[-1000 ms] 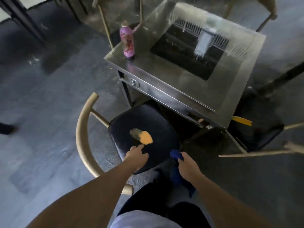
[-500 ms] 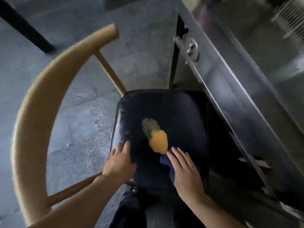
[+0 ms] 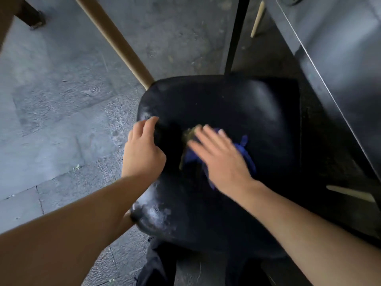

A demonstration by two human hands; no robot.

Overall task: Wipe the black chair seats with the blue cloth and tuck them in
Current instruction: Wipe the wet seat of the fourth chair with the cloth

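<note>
One black seat [image 3: 226, 104], one blue cloth [image 3: 245, 155], two hands: left hand [image 3: 142, 153], right hand [image 3: 222, 159].

The scene was dim and bluish. Pale glare lay on the seat [image 3: 237, 104], the right hand [image 3: 220, 159] was motion-blurred, and straight edges bowed outward.
</note>
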